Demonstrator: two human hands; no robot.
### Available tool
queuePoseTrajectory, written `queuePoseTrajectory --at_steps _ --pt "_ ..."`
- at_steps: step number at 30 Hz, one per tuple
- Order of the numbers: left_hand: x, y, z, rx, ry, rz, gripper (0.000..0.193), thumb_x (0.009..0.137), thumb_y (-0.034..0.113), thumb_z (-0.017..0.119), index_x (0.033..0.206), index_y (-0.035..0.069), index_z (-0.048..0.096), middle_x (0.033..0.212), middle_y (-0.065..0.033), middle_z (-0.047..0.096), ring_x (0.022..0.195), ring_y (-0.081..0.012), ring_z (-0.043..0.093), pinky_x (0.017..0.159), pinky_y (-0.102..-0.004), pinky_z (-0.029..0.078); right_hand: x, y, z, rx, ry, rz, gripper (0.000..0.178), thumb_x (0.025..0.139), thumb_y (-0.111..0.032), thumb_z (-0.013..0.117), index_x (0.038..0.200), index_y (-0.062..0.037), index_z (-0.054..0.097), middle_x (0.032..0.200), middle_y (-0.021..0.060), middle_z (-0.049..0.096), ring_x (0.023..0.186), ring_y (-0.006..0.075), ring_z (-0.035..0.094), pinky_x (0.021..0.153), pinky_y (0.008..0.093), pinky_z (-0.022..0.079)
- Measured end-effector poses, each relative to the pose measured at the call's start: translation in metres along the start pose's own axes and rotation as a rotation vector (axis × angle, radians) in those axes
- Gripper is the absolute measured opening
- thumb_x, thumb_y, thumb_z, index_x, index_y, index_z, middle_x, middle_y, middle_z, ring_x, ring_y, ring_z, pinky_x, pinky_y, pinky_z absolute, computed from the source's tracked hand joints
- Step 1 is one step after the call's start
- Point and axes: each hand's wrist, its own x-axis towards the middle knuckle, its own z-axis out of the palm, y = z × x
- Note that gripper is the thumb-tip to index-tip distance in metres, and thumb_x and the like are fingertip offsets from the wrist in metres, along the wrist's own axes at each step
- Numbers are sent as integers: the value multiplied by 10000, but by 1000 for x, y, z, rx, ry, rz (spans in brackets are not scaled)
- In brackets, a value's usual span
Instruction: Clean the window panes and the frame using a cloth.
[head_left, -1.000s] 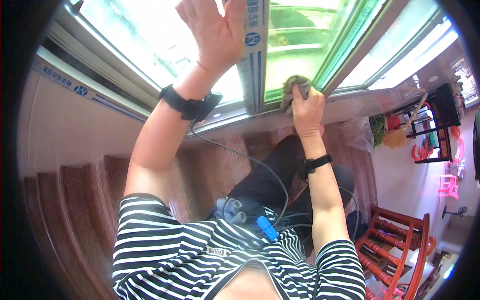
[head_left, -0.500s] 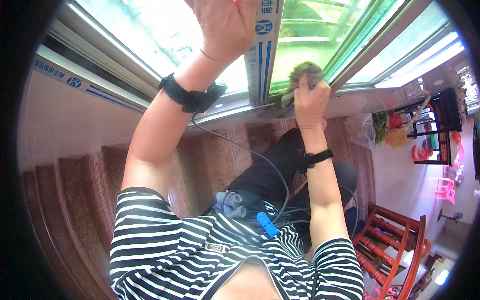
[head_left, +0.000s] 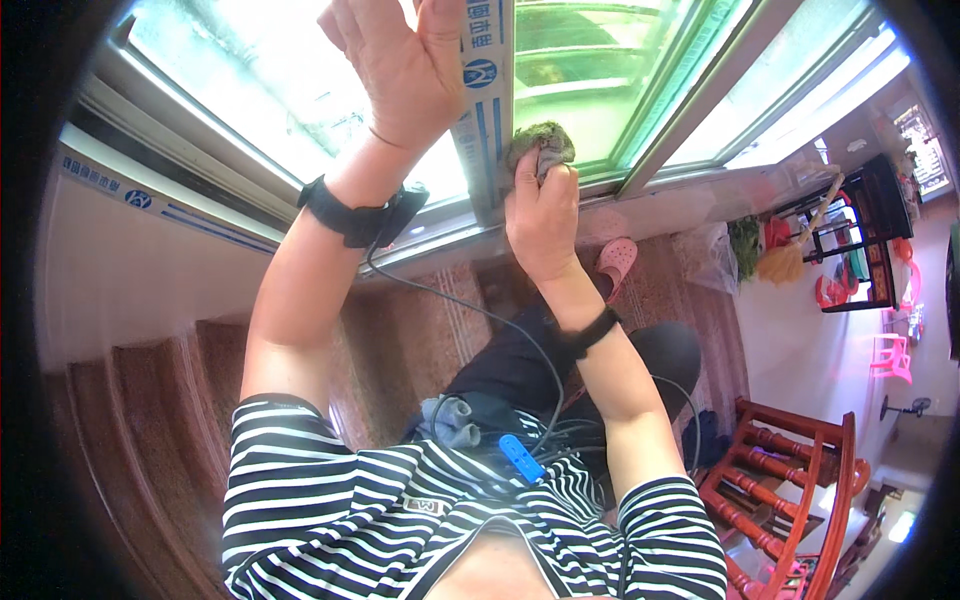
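Note:
A dirty grey-brown rag is bunched in my right hand, whose fingers close around it. The rag lies against the lower left corner of the green-tinted window pane, beside the upright window frame with its blue-printed film. My left hand is raised at that upright, thumb apart from the fingers and the palm side near the frame. Its fingertips run toward the top edge of the picture, and no object shows in it. Black straps circle both wrists.
Brown stairs descend on the left below the sill. A dark cable runs from my left wrist to a blue device at my waist. A red wooden railing stands at right; a broom leans near a dark chair.
My right hand and the rag have moved left along the bottom of the pane to its corner by the upright. My left hand stays up by the frame; a pink clog now shows more fully.

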Motion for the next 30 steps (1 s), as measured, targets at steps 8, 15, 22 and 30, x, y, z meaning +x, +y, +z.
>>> queuePoseTrajectory --at_steps 8,15,22,30 --pt "4 1 3 -19 -33 16 538 1025 290 390 1381 -111 351 1295 -198 477 1163 -266 408 994 -403 314 -74 64 40 197 -13 578 380 1028 -287 403 840 40 458 864 316 508 823 467 492 759 526 397" --pt "1 6 -6 -39 -30 -89 490 1036 391 377 1341 13 437 1134 -54 532 1049 -158 406 947 -364 223 -9 14 -12 58 -38 287 493 880 -65 540 1324 113 420 878 199 456 797 359 504 696 444 436" --pt "3 10 -2 -12 -65 -82 517 1040 410 352 1358 7 405 1075 -47 508 1038 -162 375 949 -366 240 -10 43 -6 -161 -35 28 564 769 -50 595 1299 96 470 894 170 443 813 331 502 714 417 476" --pt "4 13 -3 -8 -52 -83 525 1035 414 365 1366 9 404 1095 -64 504 1046 -182 372 957 -384 249 -37 50 -12 -138 -124 -46 495 759 -60 600 1238 52 545 851 103 469 767 260 523 642 367 478"
